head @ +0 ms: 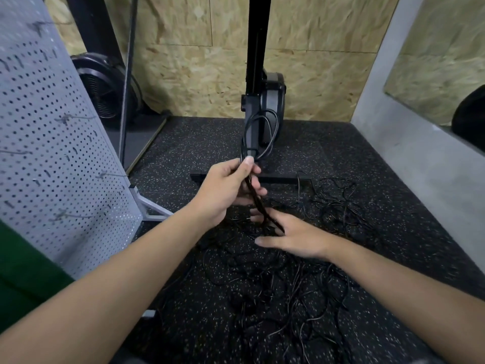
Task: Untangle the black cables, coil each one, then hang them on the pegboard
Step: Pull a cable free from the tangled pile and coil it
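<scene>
While the left hand (pixel 225 190) grips a part-made coil (pixel 259 135), its loops standing just above the thumb, the right hand (pixel 296 239) below lies with fingers straight, the strand crossing them. Under both hands, tangled black cables (pixel 275 290) cover the floor (pixel 183 143). The pegboard (pixel 52 153), to their left, shows no hung coils, so most work seems left.

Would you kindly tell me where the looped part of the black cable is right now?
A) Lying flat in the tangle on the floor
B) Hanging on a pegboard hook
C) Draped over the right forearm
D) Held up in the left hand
D: the left hand pinches the loops of the black cable under its thumb, holding them up above the floor tangle and apart from the pegboard.
</scene>
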Action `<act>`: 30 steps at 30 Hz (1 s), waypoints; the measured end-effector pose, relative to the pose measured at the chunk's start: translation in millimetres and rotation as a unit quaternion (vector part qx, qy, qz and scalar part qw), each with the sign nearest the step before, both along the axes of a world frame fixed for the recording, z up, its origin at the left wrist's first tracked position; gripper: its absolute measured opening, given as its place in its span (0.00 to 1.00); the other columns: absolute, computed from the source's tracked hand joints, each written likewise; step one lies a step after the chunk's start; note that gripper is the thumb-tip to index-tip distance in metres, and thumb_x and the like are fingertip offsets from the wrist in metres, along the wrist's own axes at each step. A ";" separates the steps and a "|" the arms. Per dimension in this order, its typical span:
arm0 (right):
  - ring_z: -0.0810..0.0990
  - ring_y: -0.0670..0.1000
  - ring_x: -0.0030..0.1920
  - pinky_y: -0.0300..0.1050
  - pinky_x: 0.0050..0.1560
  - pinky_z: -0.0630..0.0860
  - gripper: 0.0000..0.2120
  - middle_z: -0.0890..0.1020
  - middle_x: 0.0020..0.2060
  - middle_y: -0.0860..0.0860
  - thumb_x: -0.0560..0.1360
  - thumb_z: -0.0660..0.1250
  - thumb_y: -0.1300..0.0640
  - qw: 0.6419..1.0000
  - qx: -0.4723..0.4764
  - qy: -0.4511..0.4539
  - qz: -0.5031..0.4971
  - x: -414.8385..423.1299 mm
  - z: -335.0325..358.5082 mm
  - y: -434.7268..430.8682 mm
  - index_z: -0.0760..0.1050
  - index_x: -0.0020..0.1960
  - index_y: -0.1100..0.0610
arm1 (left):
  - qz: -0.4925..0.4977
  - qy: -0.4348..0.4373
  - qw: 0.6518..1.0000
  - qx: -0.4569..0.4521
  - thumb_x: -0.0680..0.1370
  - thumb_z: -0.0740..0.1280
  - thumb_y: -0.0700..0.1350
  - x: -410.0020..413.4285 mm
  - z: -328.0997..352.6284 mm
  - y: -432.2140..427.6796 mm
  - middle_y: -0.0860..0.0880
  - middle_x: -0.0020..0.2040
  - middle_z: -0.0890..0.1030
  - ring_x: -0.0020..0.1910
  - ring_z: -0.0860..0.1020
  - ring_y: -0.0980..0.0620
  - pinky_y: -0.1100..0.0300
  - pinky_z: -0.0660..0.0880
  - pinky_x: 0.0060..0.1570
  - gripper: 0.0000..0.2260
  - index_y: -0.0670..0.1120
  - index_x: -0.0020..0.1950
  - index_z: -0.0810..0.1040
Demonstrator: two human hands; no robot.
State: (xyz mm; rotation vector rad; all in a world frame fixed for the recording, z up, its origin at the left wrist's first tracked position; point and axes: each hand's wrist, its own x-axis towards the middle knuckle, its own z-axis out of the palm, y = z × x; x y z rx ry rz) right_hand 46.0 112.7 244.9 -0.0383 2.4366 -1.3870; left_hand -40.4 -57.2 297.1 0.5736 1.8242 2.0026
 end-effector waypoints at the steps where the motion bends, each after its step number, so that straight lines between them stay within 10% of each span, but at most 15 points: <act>1: 0.75 0.40 0.69 0.42 0.75 0.68 0.21 0.80 0.67 0.42 0.82 0.69 0.55 1.000 0.001 0.021 0.001 -3.2 -2.8 -2.4 0.70 0.74 0.49 | 0.012 -0.013 1.000 0.009 0.87 0.61 0.51 -1.8 2.9 0.0 0.49 0.36 0.81 0.39 0.85 0.50 0.51 0.84 0.44 0.14 0.44 0.51 0.80; 5: 0.83 0.46 0.53 0.50 0.64 0.74 0.08 0.86 0.42 0.46 0.86 0.61 0.55 0.992 0.064 0.105 -0.029 -8.7 -5.7 -0.4 0.78 0.53 0.49 | 0.065 -0.077 0.994 0.033 0.86 0.62 0.54 -11.7 -0.8 -1.1 0.46 0.43 0.84 0.44 0.87 0.49 0.57 0.83 0.39 0.16 0.43 0.59 0.82; 11: 0.77 0.46 0.36 0.55 0.55 0.84 0.11 0.74 0.34 0.48 0.87 0.57 0.57 0.981 -0.038 0.144 -0.120 -15.6 -1.4 2.0 0.76 0.54 0.60 | -0.014 -0.141 0.988 -0.060 0.88 0.57 0.55 -15.6 -40.4 0.9 0.48 0.60 0.86 0.62 0.83 0.47 0.48 0.79 0.65 0.17 0.49 0.71 0.77; 18: 0.76 0.47 0.38 0.46 0.48 0.83 0.12 0.74 0.35 0.49 0.88 0.57 0.58 0.967 -0.085 0.181 -0.156 -23.9 17.2 -4.7 0.77 0.54 0.60 | -0.252 -0.028 0.934 -0.251 0.78 0.76 0.48 19.9 -83.1 8.5 0.53 0.69 0.79 0.62 0.82 0.56 0.57 0.77 0.65 0.21 0.58 0.69 0.75; 24: 0.76 0.48 0.42 0.43 0.50 0.82 0.12 0.75 0.39 0.50 0.88 0.57 0.57 0.955 -0.117 0.202 -0.182 -31.1 30.2 -6.8 0.79 0.57 0.58 | -0.107 0.188 0.951 -0.222 0.79 0.75 0.52 24.6 -84.7 18.3 0.55 0.45 0.85 0.37 0.78 0.62 0.70 0.72 0.41 0.03 0.57 0.49 0.82; 30: 0.79 0.44 0.63 0.51 0.71 0.74 0.21 0.81 0.60 0.45 0.83 0.63 0.41 0.965 -0.059 0.147 -0.209 -34.0 18.2 12.0 0.74 0.71 0.50 | -0.056 0.330 0.910 -0.244 0.83 0.70 0.48 23.9 -78.9 19.0 0.54 0.45 0.86 0.44 0.83 0.58 0.59 0.79 0.48 0.07 0.45 0.52 0.80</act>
